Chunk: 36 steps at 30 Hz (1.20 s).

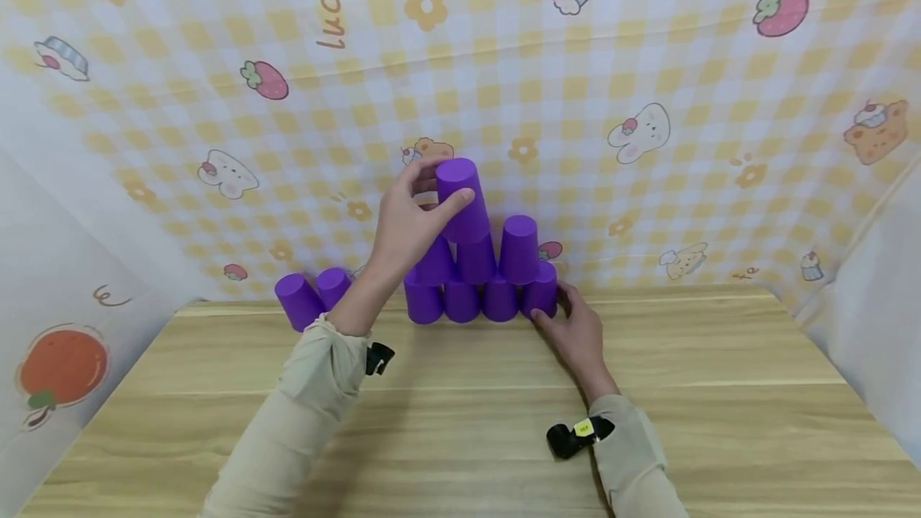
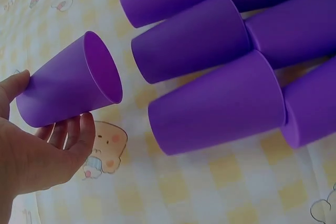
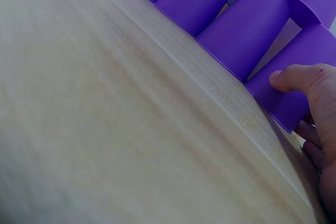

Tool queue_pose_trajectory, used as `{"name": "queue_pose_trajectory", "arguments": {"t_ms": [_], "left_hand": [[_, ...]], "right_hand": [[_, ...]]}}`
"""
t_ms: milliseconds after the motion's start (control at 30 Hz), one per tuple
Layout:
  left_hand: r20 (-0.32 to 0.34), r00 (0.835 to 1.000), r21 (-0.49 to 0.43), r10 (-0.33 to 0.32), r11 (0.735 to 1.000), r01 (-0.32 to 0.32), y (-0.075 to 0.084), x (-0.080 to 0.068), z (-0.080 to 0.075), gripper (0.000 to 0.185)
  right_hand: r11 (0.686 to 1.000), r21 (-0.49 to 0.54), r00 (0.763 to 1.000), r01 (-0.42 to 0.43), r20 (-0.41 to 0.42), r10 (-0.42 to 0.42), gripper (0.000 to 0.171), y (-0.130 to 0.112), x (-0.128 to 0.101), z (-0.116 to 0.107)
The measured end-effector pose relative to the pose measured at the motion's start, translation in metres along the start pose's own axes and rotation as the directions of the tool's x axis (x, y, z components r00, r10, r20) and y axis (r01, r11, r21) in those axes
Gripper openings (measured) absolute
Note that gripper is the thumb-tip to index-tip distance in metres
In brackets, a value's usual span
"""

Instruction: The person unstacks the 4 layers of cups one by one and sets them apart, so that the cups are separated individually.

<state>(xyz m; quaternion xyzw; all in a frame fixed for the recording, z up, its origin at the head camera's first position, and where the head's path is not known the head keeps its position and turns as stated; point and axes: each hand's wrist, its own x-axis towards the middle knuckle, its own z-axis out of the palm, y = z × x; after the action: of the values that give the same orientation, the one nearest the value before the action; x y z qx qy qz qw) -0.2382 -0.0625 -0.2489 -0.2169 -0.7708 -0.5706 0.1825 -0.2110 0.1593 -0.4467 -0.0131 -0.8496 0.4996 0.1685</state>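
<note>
Across upper frame, yellow-check cloth (image 1: 475,46) w/ cartoon prints (image 1: 640,133); below, wood-grain table (image 1: 475,406). Frame ctr, purple stack (image 1: 476,262) of cups on table. L hand (image 1: 406,222), raised, grips mouth-down cup (image 1: 464,198) above stack, gap between; R hand (image 1: 578,332), low right of ctr, holds btm-right cup (image 1: 540,290).

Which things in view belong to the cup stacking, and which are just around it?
Job:
cup in left hand
stacked cups, right hand on the end cup
two cups at left, probably

Just around:
table
patterned cloth
wrist cameras
</note>
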Motion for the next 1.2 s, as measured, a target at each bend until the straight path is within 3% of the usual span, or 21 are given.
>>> {"name": "queue_pose_trajectory", "arguments": {"t_ms": [333,967,1200], "left_hand": [[-0.007,1.000,0.014,-0.026,1.000,0.026,-0.001,-0.005,-0.013,0.052],[0.006,1.000,0.031,-0.005,1.000,0.005,-0.009,-0.010,-0.029,0.048],[-0.007,1.000,0.065,-0.028,0.997,0.029,0.011,-0.023,-0.036,0.046]], "right_hand": [[1.000,0.002,1.000,-0.002,0.009,0.002,0.061,-0.001,-0.001,0.001],[1.000,-0.013,1.000,0.001,0.003,-0.001,0.061,0.001,0.001,0.000],[1.000,-0.009,1.000,0.010,0.003,-0.010,0.061,0.001,0.001,0.000]]}}
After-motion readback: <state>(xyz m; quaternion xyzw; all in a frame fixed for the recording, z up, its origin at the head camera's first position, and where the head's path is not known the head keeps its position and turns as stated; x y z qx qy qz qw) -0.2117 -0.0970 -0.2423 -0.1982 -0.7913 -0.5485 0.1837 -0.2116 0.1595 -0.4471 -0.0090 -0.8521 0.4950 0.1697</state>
